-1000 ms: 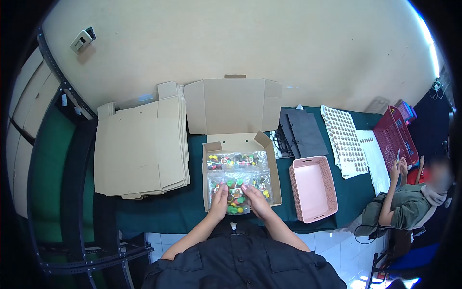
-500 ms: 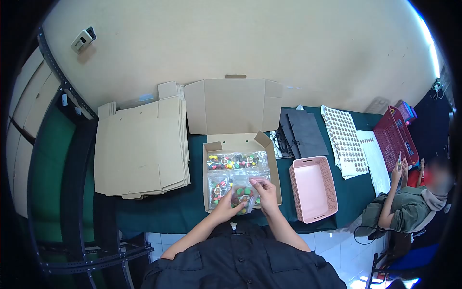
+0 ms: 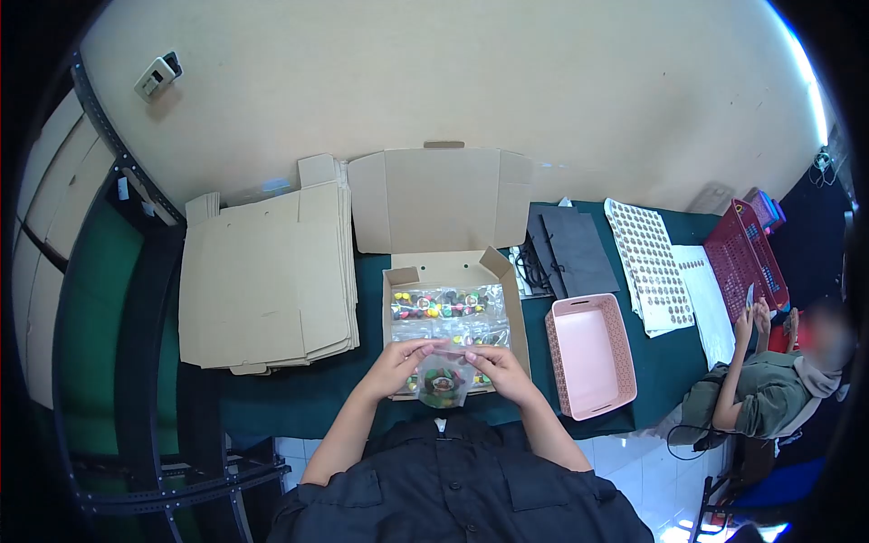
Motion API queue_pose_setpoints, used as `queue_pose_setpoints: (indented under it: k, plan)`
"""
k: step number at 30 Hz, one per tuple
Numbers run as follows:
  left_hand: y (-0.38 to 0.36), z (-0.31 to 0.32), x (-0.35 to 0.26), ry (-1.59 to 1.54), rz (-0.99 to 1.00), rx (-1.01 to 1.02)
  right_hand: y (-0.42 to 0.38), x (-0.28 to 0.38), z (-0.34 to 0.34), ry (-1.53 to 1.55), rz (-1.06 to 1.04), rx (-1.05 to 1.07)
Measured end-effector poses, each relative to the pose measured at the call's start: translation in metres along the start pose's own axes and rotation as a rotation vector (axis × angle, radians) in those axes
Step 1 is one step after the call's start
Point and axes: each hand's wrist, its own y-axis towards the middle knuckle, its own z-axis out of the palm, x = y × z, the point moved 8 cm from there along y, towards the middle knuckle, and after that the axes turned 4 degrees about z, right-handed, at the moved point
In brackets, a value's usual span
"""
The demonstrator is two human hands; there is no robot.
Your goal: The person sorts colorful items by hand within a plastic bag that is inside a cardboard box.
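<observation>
Between my two hands hangs a clear plastic pouch of colourful candies [image 3: 443, 387], with a round label on its front. My left hand [image 3: 405, 365] pinches its upper left edge, and my right hand [image 3: 501, 369] pinches the upper right. The pouch is over the near edge of an open cardboard box [image 3: 518, 321], whose lid stands upright behind. Inside the box lie several similar candy pouches [image 3: 444, 304], the far row plainly visible. My hands and the held pouch partly hide the near ones.
Left of the box is a stack of flattened cardboard boxes [image 3: 262, 281]. To the right are a pink basket [image 3: 593, 357], black paper bags [image 3: 575, 253], sticker sheets [image 3: 647, 262] and a maroon basket [image 3: 738, 253]. Another person [image 3: 769, 389] works at the far right.
Both hands have shifted to grip the pouch's top edge from either side. The pouch has come slightly nearer and left, and now hangs with its label facing up.
</observation>
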Motion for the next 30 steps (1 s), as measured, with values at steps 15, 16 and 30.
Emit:
queue_pose_setpoints:
  k: [15, 16, 30]
  plan:
    - [-0.002, 0.033, 0.032, -0.196, 0.255, -0.255, -0.011, 0.039, 0.010, -0.430, -0.412, -0.539]
    - [-0.003, 0.033, 0.023, -0.193, 0.311, -0.265, -0.010, 0.042, 0.011, -0.431, -0.410, -0.538]
    - [-0.007, 0.005, 0.035, -0.066, 0.275, -0.140, 0.007, -0.012, 0.003, 0.254, 0.075, -0.081]
